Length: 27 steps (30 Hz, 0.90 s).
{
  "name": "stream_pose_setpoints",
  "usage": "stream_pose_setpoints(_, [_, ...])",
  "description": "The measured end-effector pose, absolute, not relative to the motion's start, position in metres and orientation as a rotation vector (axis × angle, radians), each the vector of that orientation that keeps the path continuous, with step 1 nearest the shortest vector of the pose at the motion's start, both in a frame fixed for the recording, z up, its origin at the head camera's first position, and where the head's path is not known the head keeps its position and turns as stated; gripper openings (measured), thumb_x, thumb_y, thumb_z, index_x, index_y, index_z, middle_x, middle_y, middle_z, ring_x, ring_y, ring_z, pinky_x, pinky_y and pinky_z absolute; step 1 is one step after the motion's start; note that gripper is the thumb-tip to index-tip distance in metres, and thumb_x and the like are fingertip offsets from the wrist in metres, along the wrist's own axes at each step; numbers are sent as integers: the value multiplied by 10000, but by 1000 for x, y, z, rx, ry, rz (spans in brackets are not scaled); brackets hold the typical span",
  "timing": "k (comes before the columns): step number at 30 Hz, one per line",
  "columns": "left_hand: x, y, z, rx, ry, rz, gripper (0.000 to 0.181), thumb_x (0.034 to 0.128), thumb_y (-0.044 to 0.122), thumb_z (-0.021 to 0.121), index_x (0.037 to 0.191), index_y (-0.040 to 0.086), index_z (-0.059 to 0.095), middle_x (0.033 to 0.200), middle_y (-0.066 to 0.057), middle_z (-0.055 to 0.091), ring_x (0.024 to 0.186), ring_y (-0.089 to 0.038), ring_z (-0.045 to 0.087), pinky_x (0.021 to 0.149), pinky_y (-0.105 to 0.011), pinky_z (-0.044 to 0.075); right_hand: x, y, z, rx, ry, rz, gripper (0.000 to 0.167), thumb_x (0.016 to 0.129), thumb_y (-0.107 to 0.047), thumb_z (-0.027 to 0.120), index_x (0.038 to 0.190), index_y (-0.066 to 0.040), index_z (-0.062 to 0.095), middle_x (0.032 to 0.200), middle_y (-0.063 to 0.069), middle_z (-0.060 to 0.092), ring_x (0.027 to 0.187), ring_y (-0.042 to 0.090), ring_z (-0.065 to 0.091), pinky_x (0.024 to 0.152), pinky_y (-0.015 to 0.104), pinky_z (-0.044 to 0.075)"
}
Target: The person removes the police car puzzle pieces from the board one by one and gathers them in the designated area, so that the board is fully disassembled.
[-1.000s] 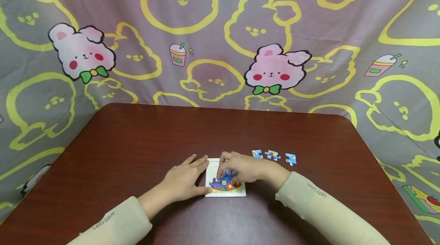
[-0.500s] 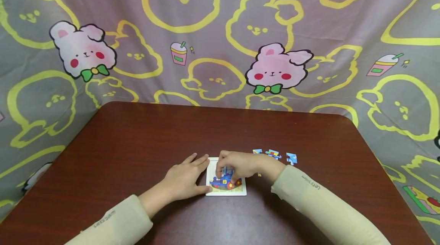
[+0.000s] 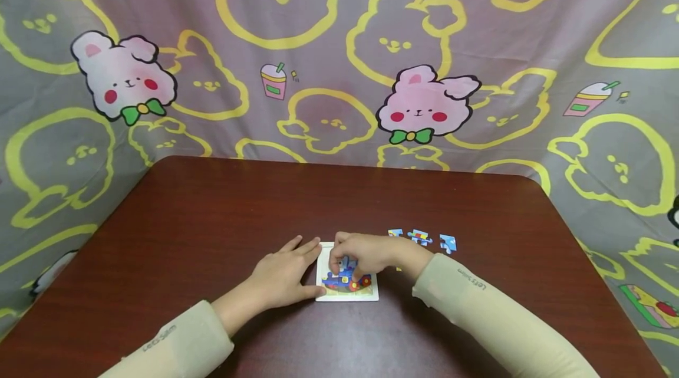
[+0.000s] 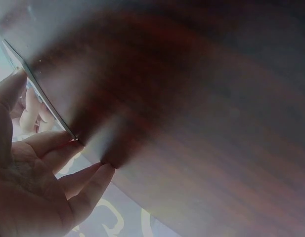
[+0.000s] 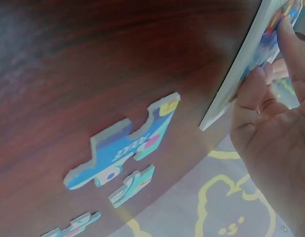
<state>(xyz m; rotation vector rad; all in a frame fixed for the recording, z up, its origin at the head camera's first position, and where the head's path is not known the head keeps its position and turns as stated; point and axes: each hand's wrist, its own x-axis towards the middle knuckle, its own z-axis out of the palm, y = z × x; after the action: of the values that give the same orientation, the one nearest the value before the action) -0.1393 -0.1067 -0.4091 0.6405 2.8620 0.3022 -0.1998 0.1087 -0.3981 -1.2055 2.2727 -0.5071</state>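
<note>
A white-framed puzzle board (image 3: 347,299) with a blue train picture lies flat on the table. My left hand (image 3: 283,278) rests at its left side, fingers spread, with the thumb on the lower left corner; the left wrist view shows this hand (image 4: 38,192) along the board's edge. Over the picture, my right hand (image 3: 366,253) bends its thumb and fingers round a blue puzzle piece (image 3: 347,265), partly hidden by the fingers. From the right wrist, the hand (image 5: 276,123) is seen touching the board (image 5: 226,89), its fingertips partly out of sight.
Three loose pieces lie beyond the right wrist: one on the left (image 3: 395,232), one in the middle (image 3: 419,237), one on the right (image 3: 448,243). Another blue piece (image 5: 110,153) lies near the board in the right wrist view. A patterned cloth (image 3: 318,71) hangs behind the table.
My right hand and forearm have shifted slightly left over the board, and the blue piece under the fingers looks turned a little. The left hand stays in place.
</note>
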Motion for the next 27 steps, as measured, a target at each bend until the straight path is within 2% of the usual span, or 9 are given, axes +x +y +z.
stream_pose_setpoints(8, [-139, -107, -409, 649, 2867, 304, 846, 799, 609, 733, 1472, 152, 499, 1576, 16, 420, 1473, -346, 350, 894, -654, 495, -199, 110, -399, -1151, 2260, -607, 321, 755, 58, 795, 929, -180, 669, 1021, -37, 499, 896, 114, 502, 820, 209, 430])
stream_pose_setpoints(12, [-139, -107, -409, 649, 2864, 311, 842, 801, 600, 736, 1471, 148, 499, 1577, 14, 418, 1474, -346, 348, 896, -658, 492, -198, 115, -403, -1159, 2267, -644, 333, 768, 56, 787, 954, -194, 669, 1055, -36, 495, 938, 116, 505, 849, 231, 442])
stream_pose_setpoints(16, [-139, -107, -408, 640, 2866, 306, 841, 799, 593, 741, 1471, 148, 499, 1579, 16, 415, 1476, -344, 345, 907, -658, 488, -195, 118, -405, -1128, 2282, -679, 374, 794, 45, 775, 1034, -219, 664, 1106, -18, 491, 982, 130, 506, 869, 244, 453])
stream_pose_setpoints(21, [-139, -106, -409, 639, 2864, 302, 843, 802, 595, 737, 1475, 149, 495, 1582, 15, 410, 1479, -343, 339, 917, -665, 479, -191, 120, -404, -1034, 2334, -696, 442, 819, 9, 774, 1162, -201, 591, 1115, -12, 512, 941, 134, 523, 833, 246, 472])
stream_pose_setpoints(27, [-140, -105, -409, 632, 2859, 302, 843, 802, 601, 734, 1475, 152, 495, 1583, 23, 409, 1481, -336, 338, 926, -661, 476, -190, 121, -405, -1044, 2423, -685, 347, 829, -47, 786, 1114, -152, 618, 1049, -8, 548, 907, 119, 543, 833, 250, 476])
